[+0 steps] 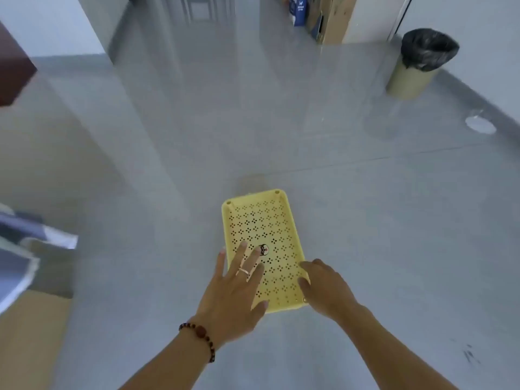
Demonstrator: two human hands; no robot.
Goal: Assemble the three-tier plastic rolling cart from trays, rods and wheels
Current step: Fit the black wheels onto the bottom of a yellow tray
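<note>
Open grey floor (365, 235) around yellow tray (261, 220); bin (416, 66) well apart.

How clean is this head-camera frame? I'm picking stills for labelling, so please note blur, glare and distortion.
Head view: the yellow tray and both hands, left hand and right hand, read fairly sharp; the edges smear, notably the cloth at left; the wide lens bends walls and floor lines; the glossy floor carries pale reflections; the bin looks soft but recognisable.
</note>
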